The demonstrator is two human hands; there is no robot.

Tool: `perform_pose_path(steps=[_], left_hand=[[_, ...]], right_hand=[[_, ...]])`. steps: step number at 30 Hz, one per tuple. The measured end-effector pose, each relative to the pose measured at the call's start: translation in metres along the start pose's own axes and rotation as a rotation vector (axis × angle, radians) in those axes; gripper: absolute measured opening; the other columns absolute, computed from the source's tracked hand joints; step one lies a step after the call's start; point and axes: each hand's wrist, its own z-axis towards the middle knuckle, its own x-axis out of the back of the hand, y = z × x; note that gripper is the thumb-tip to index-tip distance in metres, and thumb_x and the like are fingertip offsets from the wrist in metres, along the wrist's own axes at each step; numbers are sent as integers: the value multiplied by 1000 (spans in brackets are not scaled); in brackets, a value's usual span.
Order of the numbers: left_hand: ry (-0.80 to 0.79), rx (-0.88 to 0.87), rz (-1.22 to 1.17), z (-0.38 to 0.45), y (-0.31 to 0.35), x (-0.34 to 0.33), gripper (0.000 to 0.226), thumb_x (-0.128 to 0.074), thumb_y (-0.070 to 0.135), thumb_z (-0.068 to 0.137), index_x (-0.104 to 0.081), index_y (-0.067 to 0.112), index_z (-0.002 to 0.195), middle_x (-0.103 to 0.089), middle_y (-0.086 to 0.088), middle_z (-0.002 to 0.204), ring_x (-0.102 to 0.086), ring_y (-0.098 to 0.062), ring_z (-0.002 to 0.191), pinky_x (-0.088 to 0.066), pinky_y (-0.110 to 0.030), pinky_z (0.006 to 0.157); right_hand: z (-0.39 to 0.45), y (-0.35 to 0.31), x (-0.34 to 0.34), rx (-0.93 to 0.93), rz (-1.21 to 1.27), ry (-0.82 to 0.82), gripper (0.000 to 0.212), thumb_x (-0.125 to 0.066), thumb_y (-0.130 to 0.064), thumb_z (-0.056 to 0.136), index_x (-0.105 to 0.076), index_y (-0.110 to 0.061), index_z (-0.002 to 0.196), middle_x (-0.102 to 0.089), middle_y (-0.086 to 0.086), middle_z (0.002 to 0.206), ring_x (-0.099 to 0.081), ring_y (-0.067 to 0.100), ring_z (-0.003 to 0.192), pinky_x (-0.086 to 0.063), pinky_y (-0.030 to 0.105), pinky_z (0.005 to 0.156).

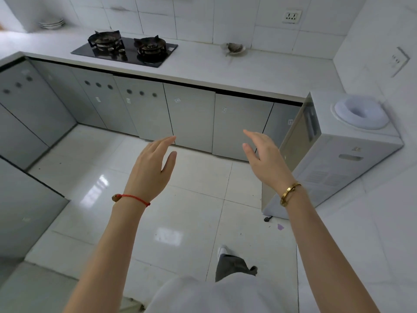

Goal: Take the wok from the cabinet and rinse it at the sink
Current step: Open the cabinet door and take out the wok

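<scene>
Head view: left hand [151, 168] and right hand [265, 159] are held out empty, fingers spread, towards the shut cabinet doors [191, 116], presumably for opening.

I can read nothing here: small stickers [177, 100] on the grey cabinet doors [191, 116] and a mark on the water dispenser [356, 149] are too blurred (mere smudges).

Gas hob [125, 49] on counter [203, 66]; water dispenser [334, 152] right.
</scene>
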Motion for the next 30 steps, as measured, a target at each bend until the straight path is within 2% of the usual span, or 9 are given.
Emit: perform_pose_path(steps=[3,7,11,15,20,26,30], left_hand=[[6,23,11,29,-16,-8,40,-45,23,101,-50,12,139,-56,-4,138,-50,-21,129,-39,-37,111],[18,59,23,78,-36,-20,41,-44,24,101,-49,13,140,-55,-3,139,-49,-20,130,-39,-36,111],[27,69,27,137,-52,-30,41,-45,24,102,-48,12,140,-55,-4,140,-48,-21,131,-38,-41,112],[41,90,22,208,-67,-37,41,-45,24,101,-48,11,141,-55,-4,140,-48,-21,132,-38,-39,112],[34,100,27,286,-80,-49,42,-44,24,102,-47,11,142,-54,-4,141,-46,-20,133,-35,-41,114],[-2,86,17,357,-103,-70,42,-44,24,102,-47,11,142,-54,-3,141,-46,-19,133,-37,-42,113],[-34,60,3,405,-126,-87,42,-43,25,102,-46,13,142,-53,-2,142,-46,-18,134,-37,-44,113]], right_hand=[[38,7,-15,15,5,-29,45,-38,-30,104,-42,-13,146,-47,3,147,-36,17,139,-22,24,111],[94,20,-33,34,19,-60,47,-37,-33,104,-41,-13,147,-46,4,148,-35,18,140,-25,30,115],[159,32,-43,46,42,-79,46,-37,-31,105,-41,-13,146,-45,3,148,-34,16,140,-19,21,110],[235,41,-48,52,82,-94,45,-38,-31,104,-42,-13,146,-46,3,147,-35,16,139,-24,25,113],[321,53,-56,71,76,-82,45,-39,-29,104,-42,-11,146,-48,5,145,-38,17,137,-22,20,108],[388,66,-69,37,80,-85,46,-38,-29,105,-39,-14,148,-43,3,150,-33,16,141,-17,18,109],[427,78,-82,-7,95,-61,45,-40,-28,104,-42,-11,146,-46,3,146,-37,15,137,-21,17,107]])
